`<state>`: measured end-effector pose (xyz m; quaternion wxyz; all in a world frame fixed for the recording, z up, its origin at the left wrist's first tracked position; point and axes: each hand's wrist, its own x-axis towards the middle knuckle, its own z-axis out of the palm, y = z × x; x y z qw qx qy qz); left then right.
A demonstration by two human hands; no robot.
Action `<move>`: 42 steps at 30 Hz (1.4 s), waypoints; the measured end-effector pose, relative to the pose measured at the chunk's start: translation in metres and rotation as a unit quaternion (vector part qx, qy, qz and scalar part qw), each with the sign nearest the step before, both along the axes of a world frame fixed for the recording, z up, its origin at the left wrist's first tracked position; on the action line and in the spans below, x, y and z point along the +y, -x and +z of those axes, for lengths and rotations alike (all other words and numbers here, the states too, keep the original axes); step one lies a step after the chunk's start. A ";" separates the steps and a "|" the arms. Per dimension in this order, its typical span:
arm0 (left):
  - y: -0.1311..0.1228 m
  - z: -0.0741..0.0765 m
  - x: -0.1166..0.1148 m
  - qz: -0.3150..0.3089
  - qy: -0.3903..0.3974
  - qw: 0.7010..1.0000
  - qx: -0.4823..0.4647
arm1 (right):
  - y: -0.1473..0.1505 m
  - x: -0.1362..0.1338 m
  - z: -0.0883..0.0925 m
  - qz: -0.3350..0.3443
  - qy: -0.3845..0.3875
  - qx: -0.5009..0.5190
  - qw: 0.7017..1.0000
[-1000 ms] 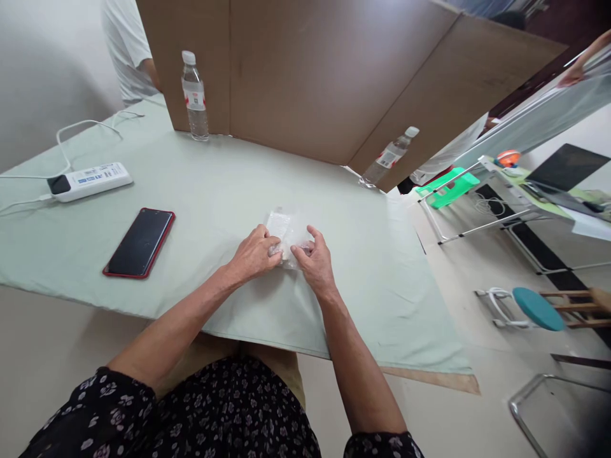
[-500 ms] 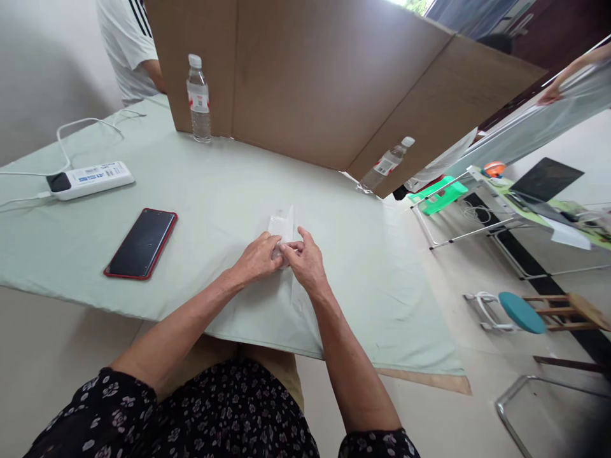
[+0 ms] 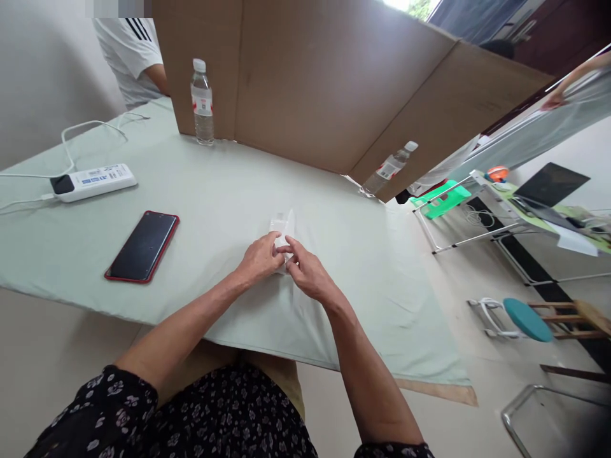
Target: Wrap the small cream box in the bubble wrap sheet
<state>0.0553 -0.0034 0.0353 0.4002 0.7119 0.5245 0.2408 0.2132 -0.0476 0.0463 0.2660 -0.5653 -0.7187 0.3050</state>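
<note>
A small clear plastic bag (image 3: 281,226) lies folded narrow on the pale green tablecloth (image 3: 224,184). My left hand (image 3: 260,257) pinches its near end from the left. My right hand (image 3: 305,273) meets it from the right, fingertips closed on the same end of the bag. Only the far part of the bag shows beyond my fingers; what it holds is hidden.
A red-edged phone (image 3: 142,246) lies to the left, a white power strip (image 3: 93,182) with cables beyond it. Two water bottles (image 3: 202,103) (image 3: 389,169) stand against a tall cardboard screen (image 3: 334,83). Another person in a white shirt (image 3: 131,54) sits at the far left. Stools and a desk stand right.
The bag, spread wider a second ago, is now folded into a narrow strip. Both hands have drawn together at its near end.
</note>
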 end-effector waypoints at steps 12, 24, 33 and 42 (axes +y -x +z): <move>-0.001 -0.014 0.003 0.030 -0.031 0.999 0.010 | -0.024 0.021 -0.022 -0.105 -0.105 0.043 0.988; 0.000 -0.022 0.000 0.004 -0.101 0.994 0.033 | -0.028 0.061 -0.030 -0.039 -0.057 0.013 0.998; 0.000 -0.025 -0.001 0.007 -0.113 0.993 0.040 | -0.030 0.075 -0.037 -0.205 0.124 0.163 0.957; 0.002 -0.021 -0.006 0.046 -0.157 0.987 -0.007 | -0.019 0.081 -0.042 -0.129 0.108 0.225 0.960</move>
